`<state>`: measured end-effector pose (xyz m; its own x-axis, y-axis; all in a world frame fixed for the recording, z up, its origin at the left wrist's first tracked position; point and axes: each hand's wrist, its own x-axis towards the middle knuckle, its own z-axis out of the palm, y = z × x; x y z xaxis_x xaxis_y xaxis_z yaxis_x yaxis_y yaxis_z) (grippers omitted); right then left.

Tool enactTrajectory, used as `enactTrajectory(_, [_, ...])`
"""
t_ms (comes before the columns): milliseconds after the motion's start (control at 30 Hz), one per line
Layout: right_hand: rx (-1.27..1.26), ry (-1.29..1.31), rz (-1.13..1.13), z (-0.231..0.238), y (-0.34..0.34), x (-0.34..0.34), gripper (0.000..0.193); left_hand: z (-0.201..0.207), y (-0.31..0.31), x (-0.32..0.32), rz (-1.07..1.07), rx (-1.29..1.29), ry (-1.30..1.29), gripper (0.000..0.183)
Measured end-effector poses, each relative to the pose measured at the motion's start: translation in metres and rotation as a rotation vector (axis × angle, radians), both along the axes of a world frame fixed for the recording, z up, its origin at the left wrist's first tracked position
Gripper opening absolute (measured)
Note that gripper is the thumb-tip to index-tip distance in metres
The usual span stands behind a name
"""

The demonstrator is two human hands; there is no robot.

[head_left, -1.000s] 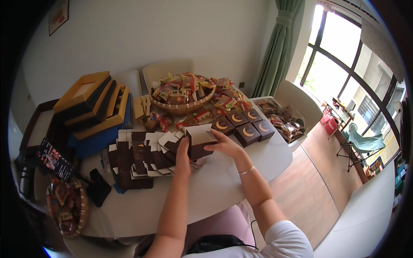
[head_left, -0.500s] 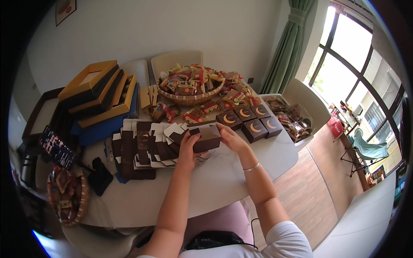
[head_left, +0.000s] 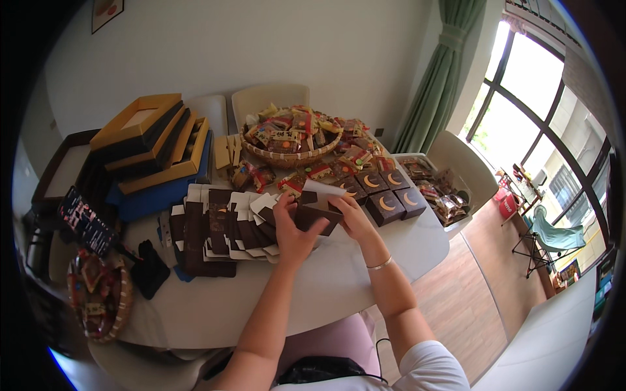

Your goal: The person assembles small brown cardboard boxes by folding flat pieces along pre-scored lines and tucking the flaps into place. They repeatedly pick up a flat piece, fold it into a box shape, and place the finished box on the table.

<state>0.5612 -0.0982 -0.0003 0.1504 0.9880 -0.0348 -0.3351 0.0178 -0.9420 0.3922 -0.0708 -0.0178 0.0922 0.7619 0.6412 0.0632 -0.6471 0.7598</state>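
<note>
A small dark-brown carton [head_left: 311,218] is up above the table between my two hands, one pale lid flap [head_left: 321,189] standing up. My left hand [head_left: 292,229] grips its left side, the thumb stretched along the near face. On the other side, my right hand [head_left: 354,216] closes its fingers on the upper right edge, below the flap. Flattened brown and white cartons [head_left: 195,228] lie in overlapping rows to the left of my hands. Several closed brown boxes with crescent-moon prints [head_left: 385,205] stand grouped to the right. The carton's inside is mostly hidden.
A wicker basket [head_left: 293,158] heaped with wrapped snacks stands at the back, loose packets [head_left: 355,156] around it. Gold-and-black trays [head_left: 140,156] are stacked at the left. A phone on a stand [head_left: 88,221] and a smaller basket [head_left: 124,300] sit at the left edge.
The carton has tipped and its pale flap now points upward. My left thumb has moved across the near face, and my right fingers have shifted to the upper edge.
</note>
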Motion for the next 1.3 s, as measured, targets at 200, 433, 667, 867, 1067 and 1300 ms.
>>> enactTrajectory(200, [0.073, -0.148, -0.055, -0.003, 0.002, -0.004, 0.031, 0.024, -0.027, 0.001, 0.126, 0.104, 0.443, 0.088])
enactTrajectory(433, [0.385, 0.034, 0.095, 0.006, -0.003, -0.017, 0.040, 0.015, -0.021, -0.001, 0.156, 0.093, 0.398, 0.079])
enactTrajectory(667, [0.479, -0.290, -0.009, 0.003, 0.001, -0.024, 0.037, 0.018, -0.024, 0.001, 0.195, 0.116, 0.385, 0.087])
enactTrajectory(867, [0.503, -0.378, -0.061, 0.000, 0.001, -0.032, 0.035, 0.020, -0.021, 0.001, 0.189, 0.112, 0.299, 0.100])
enactTrajectory(1067, [0.479, -0.356, -0.108, -0.002, 0.002, -0.031, 0.034, 0.019, -0.020, 0.000, 0.192, 0.114, 0.328, 0.100])
enactTrajectory(1300, [0.616, -0.581, -0.082, 0.001, 0.001, -0.028, 0.036, 0.018, -0.019, -0.001, 0.182, 0.113, 0.344, 0.098])
